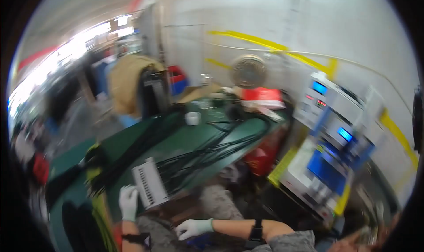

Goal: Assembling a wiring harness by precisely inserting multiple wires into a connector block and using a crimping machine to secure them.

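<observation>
Both my hands wear white gloves, and the whole picture is smeared by motion. My left hand (128,202) is at the near edge of the green table, just left of a white slotted board (150,183). Its fingers are too blurred to read, and whether it touches the board I cannot tell. Over my lap, my right hand (194,228) points leftward with its fingers loosely apart and nothing visible in them. Thin black cables (207,150) run from the slotted board across the table. A thick bundle of black cables (137,150) lies further left.
A green table (119,139) spans the front, with a white cup (192,118) and a red packet (263,96) towards its back. A round fan (248,71) stands by the wall. To the right is a white and blue machine (327,163) with lit displays. Yellow-green cables (102,216) hang at lower left.
</observation>
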`<state>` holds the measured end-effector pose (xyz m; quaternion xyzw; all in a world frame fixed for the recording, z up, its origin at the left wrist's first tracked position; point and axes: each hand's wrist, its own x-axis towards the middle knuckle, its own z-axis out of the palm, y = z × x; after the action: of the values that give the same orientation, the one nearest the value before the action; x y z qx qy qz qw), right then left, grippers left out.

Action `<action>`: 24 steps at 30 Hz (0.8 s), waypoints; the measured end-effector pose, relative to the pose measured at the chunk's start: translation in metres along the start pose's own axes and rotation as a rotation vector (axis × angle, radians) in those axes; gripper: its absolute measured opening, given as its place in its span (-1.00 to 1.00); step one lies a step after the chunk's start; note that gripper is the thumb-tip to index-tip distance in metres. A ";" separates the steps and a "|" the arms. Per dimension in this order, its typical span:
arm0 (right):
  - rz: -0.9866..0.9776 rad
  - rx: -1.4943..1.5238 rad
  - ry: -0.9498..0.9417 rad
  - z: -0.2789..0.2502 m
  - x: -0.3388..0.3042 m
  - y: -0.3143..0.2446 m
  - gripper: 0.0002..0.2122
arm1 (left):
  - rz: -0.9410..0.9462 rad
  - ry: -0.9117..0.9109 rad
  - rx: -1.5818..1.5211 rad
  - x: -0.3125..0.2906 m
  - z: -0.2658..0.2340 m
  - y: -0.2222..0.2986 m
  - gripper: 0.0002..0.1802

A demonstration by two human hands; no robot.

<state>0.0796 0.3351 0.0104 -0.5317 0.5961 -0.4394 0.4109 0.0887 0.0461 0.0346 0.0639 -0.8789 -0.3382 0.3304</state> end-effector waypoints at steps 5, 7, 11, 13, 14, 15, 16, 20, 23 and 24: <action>0.112 -0.249 -0.235 0.019 0.009 0.026 -0.69 | 0.011 -0.022 0.136 -0.005 0.003 0.001 -0.82; 0.094 -0.360 -0.326 0.022 0.011 0.043 -0.68 | 0.021 -0.049 0.090 0.000 0.015 0.000 -0.80; 0.054 -0.573 -0.492 0.032 0.023 0.061 -0.67 | 0.030 0.016 0.098 0.000 0.006 0.021 -0.79; 0.118 -0.461 -0.501 0.035 0.019 0.055 -0.65 | 0.022 -0.009 0.111 -0.002 0.005 0.011 -0.80; 0.098 -0.468 -0.537 0.032 0.017 0.056 -0.65 | -0.003 0.016 0.134 -0.002 0.009 0.009 -0.80; 0.127 -0.426 -0.523 0.029 0.017 0.056 -0.64 | -0.006 0.003 0.133 0.000 0.012 0.009 -0.80; 0.160 -0.386 -0.508 0.026 0.016 0.056 -0.63 | -0.008 -0.009 0.129 0.001 0.014 0.009 -0.80; 0.126 -0.403 -0.397 0.028 0.012 0.038 -0.70 | -0.042 -0.053 0.107 0.002 0.018 0.008 -0.76; 0.099 -0.421 -0.348 0.030 0.008 0.021 -0.73 | -0.025 0.031 0.224 -0.006 0.022 0.003 -0.68; 0.120 -0.412 -0.332 0.030 0.006 0.016 -0.72 | -0.008 0.065 0.273 -0.008 0.023 0.000 -0.63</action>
<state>0.1037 0.3269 -0.0134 -0.6327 0.6277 -0.1906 0.4115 0.0805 0.0617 0.0174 0.1229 -0.9054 -0.2144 0.3454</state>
